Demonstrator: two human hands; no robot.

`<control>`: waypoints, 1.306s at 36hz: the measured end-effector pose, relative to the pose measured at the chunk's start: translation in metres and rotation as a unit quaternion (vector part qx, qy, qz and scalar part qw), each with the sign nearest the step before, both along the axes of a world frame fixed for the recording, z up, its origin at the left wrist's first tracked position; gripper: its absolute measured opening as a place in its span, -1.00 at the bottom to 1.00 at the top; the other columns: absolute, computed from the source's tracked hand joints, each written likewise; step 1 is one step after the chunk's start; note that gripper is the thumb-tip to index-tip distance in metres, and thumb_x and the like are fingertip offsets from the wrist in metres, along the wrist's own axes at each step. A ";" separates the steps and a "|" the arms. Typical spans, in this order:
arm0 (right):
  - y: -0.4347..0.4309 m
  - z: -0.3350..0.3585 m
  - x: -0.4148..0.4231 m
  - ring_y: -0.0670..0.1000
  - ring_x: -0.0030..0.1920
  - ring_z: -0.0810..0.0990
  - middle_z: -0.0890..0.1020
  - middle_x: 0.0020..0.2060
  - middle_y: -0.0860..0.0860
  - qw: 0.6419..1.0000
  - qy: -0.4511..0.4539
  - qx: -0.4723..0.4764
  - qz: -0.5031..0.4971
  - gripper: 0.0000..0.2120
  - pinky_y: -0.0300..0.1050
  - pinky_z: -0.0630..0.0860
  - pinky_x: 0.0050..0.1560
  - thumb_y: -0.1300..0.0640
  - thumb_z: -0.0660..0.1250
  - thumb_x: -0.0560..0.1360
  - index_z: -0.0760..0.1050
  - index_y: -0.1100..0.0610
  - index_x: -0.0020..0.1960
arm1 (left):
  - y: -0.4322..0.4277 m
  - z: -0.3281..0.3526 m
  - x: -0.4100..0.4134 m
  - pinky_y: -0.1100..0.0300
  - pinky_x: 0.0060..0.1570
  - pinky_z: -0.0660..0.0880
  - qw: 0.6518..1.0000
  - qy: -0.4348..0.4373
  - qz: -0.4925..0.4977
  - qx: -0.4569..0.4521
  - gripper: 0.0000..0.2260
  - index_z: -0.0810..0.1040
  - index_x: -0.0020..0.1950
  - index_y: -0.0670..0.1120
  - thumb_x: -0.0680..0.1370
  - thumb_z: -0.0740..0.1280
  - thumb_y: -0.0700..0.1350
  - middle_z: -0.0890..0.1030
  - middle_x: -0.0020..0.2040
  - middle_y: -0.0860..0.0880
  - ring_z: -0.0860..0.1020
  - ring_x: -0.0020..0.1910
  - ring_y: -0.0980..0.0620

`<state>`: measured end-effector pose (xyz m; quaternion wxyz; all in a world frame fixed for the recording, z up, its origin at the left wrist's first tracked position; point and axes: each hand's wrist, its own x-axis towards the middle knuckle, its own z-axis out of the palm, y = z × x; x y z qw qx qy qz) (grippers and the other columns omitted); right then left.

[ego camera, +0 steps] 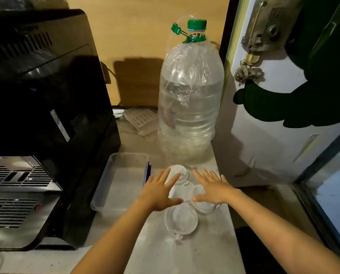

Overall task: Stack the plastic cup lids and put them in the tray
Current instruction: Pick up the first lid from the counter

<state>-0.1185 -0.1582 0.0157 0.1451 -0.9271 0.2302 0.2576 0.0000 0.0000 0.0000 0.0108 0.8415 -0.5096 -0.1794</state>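
Several clear plastic cup lids lie loose on the pale counter. One lid (181,220) is nearest me, another (182,173) lies farthest, one (182,192) sits between my hands and one (204,206) is partly under my right hand. My left hand (160,189) hovers flat with fingers spread over the left of the cluster. Over its right side my right hand (212,187) is spread the same way. Neither hand holds anything. A clear rectangular tray (104,186) with nothing in it sits just left of the lids.
A large clear water bottle (191,99) with a green cap stands behind the lids. A black coffee machine (42,119) with a metal drip grille fills the left. A white door (283,95) with a lock is on the right, past the counter edge.
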 end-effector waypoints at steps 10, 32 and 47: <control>-0.002 -0.027 -0.007 0.15 0.53 -0.23 -0.27 0.53 0.08 0.999 0.033 0.007 -0.001 -0.05 0.20 -0.15 0.48 -0.26 0.26 0.43 -0.35 -0.05 0.49 | 0.000 -0.024 -0.006 -0.11 0.48 -0.13 0.999 0.000 -0.012 0.030 -0.28 -0.20 0.48 0.13 0.48 0.12 0.31 -0.22 0.54 -0.07 -0.19 0.51 -0.10; -0.004 -0.050 0.000 0.16 0.40 0.26 0.22 0.43 0.06 0.998 -0.043 -0.039 0.013 -0.05 0.05 0.25 0.37 -0.04 0.47 0.29 -0.04 -0.06 0.49 | 0.001 -0.021 -0.011 -0.04 0.46 -0.13 0.999 0.049 0.000 -0.006 -0.28 -0.19 0.48 0.12 0.48 0.16 0.28 -0.18 0.55 -0.05 -0.17 0.51 -0.07; -0.007 0.058 0.018 0.09 0.33 0.30 0.22 0.35 0.03 0.915 -0.350 0.174 -0.100 -0.13 -0.05 0.38 0.19 0.13 0.54 0.26 0.06 -0.03 0.37 | -0.009 0.020 -0.001 0.02 0.42 0.09 0.834 0.477 0.168 -0.223 -0.24 -0.11 0.50 0.06 0.48 0.28 0.16 0.00 0.54 -0.03 0.05 0.50 -0.02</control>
